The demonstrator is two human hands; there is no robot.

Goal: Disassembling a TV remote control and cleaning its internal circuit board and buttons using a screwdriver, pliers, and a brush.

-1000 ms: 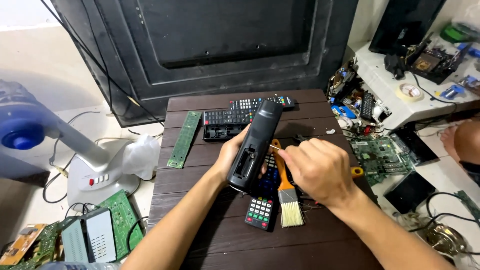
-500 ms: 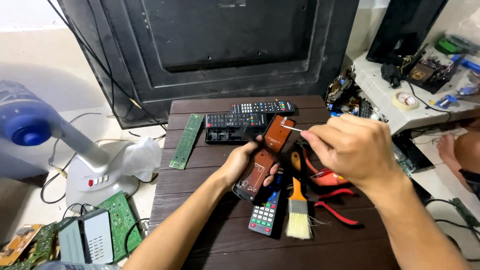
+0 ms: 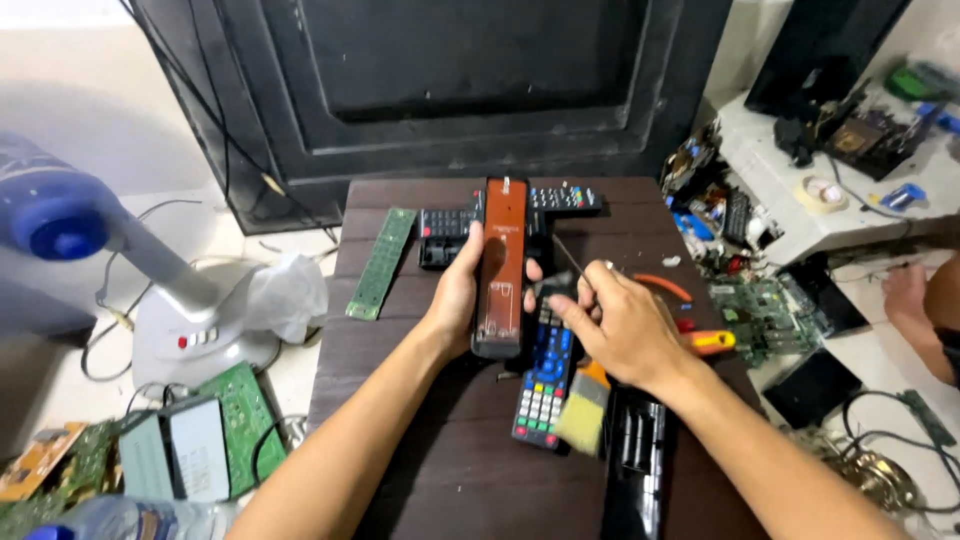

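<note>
- L. hand (image 3: 462, 300) gripped an opened remote half (image 3: 500, 270), its brown circuit board facing up; thumb lay along the left edge, fingertips curled round the right edge. Unit was held lengthwise, far end pointing toward the dark cabinet (image 3: 430, 80), raised above the dark wooden table (image 3: 420, 440).
- R. hand (image 3: 620, 325) sat just beside the held unit, on its right; thumb and forefinger pinched a thin metal probe (image 3: 568, 258), whose tip pointed up-left toward the board's right edge. Contact betw. tip and board: cannot tell.
- Below the hands lay a blue-and-black remote (image 3: 545, 375) w/ coloured keys, flat on the table; a paintbrush (image 3: 583, 412) w/ pale bristles lay just beside it, bristles toward the viewer.
- A black back cover (image 3: 640, 455), inside face up, lay near the table's front-right, partly under the r. forearm.
- At the table's far edge: two more black remotes (image 3: 445, 222), (image 3: 565, 198), side by side behind the held unit; a narrow green circuit strip (image 3: 382, 262) lay at the left edge.
- Orange-handled pliers (image 3: 665, 288) and an orange-handled tool (image 3: 712, 342) lay to the right of the r. hand.
- Left of table, on the floor: a blue-and-white fan (image 3: 130, 290); green boards (image 3: 240, 420) near its base.
- Right side: a cluttered white bench (image 3: 800, 240) w/ parts; another person's hand (image 3: 905, 295) at the frame edge.
</note>
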